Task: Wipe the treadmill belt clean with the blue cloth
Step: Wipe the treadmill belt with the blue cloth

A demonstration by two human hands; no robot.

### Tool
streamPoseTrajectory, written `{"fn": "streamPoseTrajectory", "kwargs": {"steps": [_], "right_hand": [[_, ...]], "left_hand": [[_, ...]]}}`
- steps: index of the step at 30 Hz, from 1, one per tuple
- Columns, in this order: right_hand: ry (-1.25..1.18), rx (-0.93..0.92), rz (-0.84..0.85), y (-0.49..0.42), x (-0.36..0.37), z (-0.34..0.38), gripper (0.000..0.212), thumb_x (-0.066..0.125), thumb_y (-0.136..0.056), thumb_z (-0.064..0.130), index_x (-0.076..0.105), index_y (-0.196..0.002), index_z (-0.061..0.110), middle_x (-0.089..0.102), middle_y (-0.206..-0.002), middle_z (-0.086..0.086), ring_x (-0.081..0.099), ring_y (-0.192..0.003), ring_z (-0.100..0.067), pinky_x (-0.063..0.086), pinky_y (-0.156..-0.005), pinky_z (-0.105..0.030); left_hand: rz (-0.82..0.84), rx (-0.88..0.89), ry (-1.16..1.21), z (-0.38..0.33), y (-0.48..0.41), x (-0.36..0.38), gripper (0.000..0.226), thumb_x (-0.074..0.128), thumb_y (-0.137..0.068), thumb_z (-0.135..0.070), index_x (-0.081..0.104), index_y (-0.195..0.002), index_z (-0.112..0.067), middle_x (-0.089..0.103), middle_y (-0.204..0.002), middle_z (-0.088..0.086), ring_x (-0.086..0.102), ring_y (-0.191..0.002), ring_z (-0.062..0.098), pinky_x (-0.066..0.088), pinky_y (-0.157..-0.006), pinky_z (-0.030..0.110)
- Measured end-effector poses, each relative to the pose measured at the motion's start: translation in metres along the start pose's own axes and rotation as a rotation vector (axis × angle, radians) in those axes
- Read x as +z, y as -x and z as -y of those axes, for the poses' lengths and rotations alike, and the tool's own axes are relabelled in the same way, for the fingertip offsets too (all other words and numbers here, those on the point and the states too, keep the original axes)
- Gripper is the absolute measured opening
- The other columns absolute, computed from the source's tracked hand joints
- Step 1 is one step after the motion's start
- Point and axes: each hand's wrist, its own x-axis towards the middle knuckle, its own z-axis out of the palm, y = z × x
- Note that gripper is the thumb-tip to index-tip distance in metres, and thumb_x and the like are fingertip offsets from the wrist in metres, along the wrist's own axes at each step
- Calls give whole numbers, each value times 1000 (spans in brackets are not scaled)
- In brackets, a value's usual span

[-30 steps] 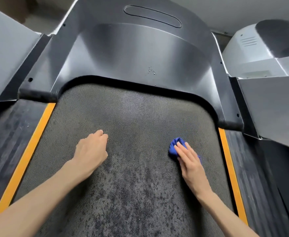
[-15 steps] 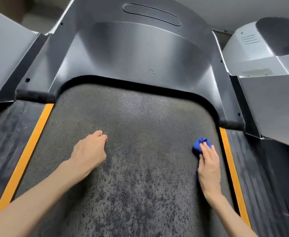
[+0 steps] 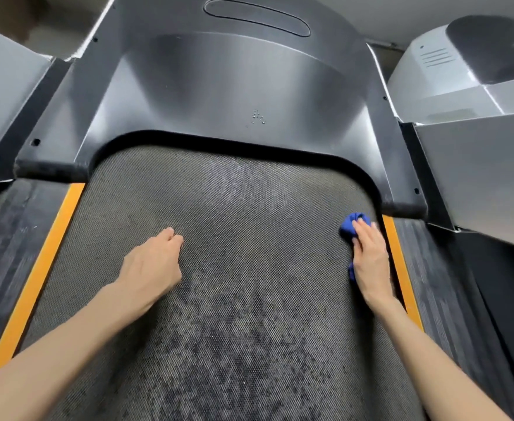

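Dusty belt — my right hand presses flat on the bunched cloth beside the orange strip; the cloth could squirt out sideways — my left hand is fisted, empty.

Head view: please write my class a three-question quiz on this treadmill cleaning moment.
1. True or false: the right hand presses the cloth onto the belt with straight fingers.
2. Where is the cloth? A) at the belt's right edge, by the orange strip; B) at the belt's centre; C) on the black cover.
3. Fill in: the left hand rests on the belt, fingers curled, holding ____.

Key: 1 true; 2 A; 3 nothing.
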Motion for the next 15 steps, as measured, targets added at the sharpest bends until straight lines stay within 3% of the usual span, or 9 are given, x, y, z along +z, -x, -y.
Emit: {"fn": "streamPoseTrajectory", "kwargs": {"steps": [4,8,10,12,14,15], "right_hand": [[-64,56,-53,65,-9,-1,40,51,-89,-7,54,-128,1,51,-135,-12,34,-135,-25,11,-110,-11],[-67,253,-159,59,10,13,32,49,-88,-8,58,-118,-7,56,-127,-21,39,-130,-38,19,-110,-26],[-84,266,-199,55,28,42,30,39,-86,0,59,-108,-9,58,-114,-22,47,-117,-42,29,-100,-37],[-132,118,-140,63,47,92,28,33,-88,6,55,-105,-1,51,-105,-12,48,-105,-30,36,-90,-32],[-243,-133,59,85,74,136,34,34,-88,7,56,-114,4,53,-117,-11,43,-115,-23,33,-101,-36],[-267,-234,167,97,86,153,40,36,-87,4,55,-122,3,51,-129,-13,35,-127,-23,25,-110,-37]], "left_hand": [[43,36,33,12,-2,4,46,44,-83,-8,47,-128,-15,36,-144,2,45,-125,21,41,-101,37],[93,27,38,12,-2,3,55,46,-81,-8,41,-134,-18,21,-154,0,39,-131,22,39,-104,40],[103,14,49,10,-1,1,56,47,-78,-7,41,-133,-18,21,-154,0,40,-130,24,40,-102,42],[104,7,45,8,0,-1,58,48,-76,-6,40,-133,-17,20,-154,1,41,-129,25,41,-101,43],[112,-11,46,5,4,-1,60,48,-76,-5,38,-134,-16,17,-155,1,38,-131,25,40,-101,42],[116,-19,47,3,5,-1,61,48,-77,-5,36,-135,-16,15,-155,1,36,-133,25,39,-102,41]]}}
